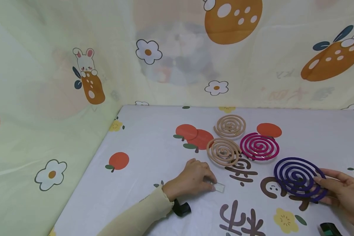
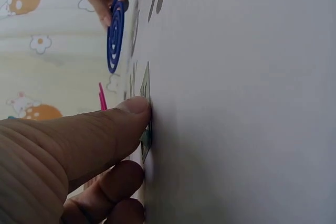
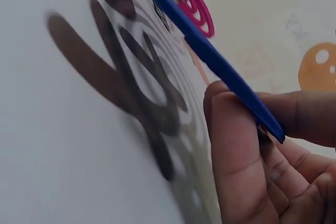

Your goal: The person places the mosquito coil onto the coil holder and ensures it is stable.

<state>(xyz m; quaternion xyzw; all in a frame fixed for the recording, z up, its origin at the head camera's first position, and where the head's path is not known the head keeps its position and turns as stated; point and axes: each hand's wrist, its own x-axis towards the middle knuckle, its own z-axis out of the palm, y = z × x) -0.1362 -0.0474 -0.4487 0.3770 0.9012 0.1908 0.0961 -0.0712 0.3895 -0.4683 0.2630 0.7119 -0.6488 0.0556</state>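
My right hand (image 1: 342,193) pinches the outer edge of a dark blue spiral coil (image 1: 298,177), which is held tilted above the cloth. In the right wrist view the blue coil (image 3: 210,56) appears edge-on between thumb and fingers. My left hand (image 1: 191,178) holds a small, thin, clear rectangular piece (image 1: 219,187) by its edge, low at the cloth. In the left wrist view the thumb lies on this flat piece (image 2: 146,85). A magenta coil (image 1: 259,146) and two tan coils (image 1: 223,151) lie behind, between the hands.
White printed cloth (image 1: 153,131) covers the table, with a patterned curtain (image 1: 177,82) rising behind and at the left. The second tan coil (image 1: 229,126) lies farthest back. Black items sit by the left wrist (image 1: 181,208) and at the lower right (image 1: 329,229).
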